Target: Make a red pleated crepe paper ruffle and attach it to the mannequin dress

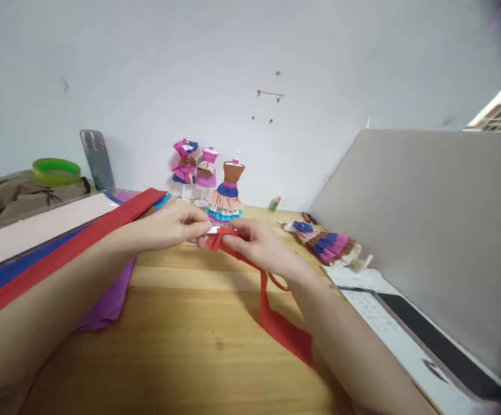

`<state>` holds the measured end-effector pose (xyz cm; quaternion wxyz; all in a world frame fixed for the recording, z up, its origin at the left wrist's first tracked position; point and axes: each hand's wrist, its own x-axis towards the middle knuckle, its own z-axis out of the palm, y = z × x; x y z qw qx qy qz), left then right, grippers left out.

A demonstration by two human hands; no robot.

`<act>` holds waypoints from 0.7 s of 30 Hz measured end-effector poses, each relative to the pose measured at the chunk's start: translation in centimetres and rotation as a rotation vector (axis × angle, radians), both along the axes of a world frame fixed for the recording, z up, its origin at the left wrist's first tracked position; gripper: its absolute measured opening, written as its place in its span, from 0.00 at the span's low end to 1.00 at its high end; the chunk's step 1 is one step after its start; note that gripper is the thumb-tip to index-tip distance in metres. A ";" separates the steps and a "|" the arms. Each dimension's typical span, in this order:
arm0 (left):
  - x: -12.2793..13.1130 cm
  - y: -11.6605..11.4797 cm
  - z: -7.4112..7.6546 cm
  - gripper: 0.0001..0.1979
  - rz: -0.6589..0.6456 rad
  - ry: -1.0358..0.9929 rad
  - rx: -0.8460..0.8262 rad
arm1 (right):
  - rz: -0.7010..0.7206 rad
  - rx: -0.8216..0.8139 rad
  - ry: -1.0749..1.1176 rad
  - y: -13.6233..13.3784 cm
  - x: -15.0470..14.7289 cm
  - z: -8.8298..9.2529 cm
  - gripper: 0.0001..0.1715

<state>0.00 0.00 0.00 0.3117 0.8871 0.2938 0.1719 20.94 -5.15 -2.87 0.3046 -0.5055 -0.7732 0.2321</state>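
Observation:
My left hand (pixel 179 222) pinches a small white piece (pixel 213 230) between thumb and fingers over the middle of the table. Against that piece, my right hand (pixel 257 245) grips a red crepe paper strip (pixel 216 241), its fingers closed at the gathered end. The strip's loose tail (pixel 283 331) hangs below my right wrist and spreads onto the wood. A thin red loop (pixel 280 282) shows behind the wrist; what it belongs to is hidden. Just beyond my hands stands a miniature dress form (pixel 230 193) in a brown top and a ruffled, layered skirt.
Two more small dressed forms (pixel 206 169) stand by the wall, and another dress (pixel 323 242) lies at right. Long crepe paper sheets (pixel 78 248) stretch along the left, near a green tape roll (pixel 56 171) and a grey bottle (pixel 98 158). A keyboard (pixel 375 314) borders the right.

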 end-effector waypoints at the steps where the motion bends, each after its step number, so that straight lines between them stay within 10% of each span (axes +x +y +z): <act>1: 0.1 0.0 -0.2 0.19 -0.035 0.004 -0.018 | 0.002 -0.004 -0.008 0.0 0.0 0.0 0.12; 21: 0.3 -0.9 0.5 0.14 -0.072 0.011 0.163 | -0.117 0.108 0.009 -1.8 -0.6 1.0 0.20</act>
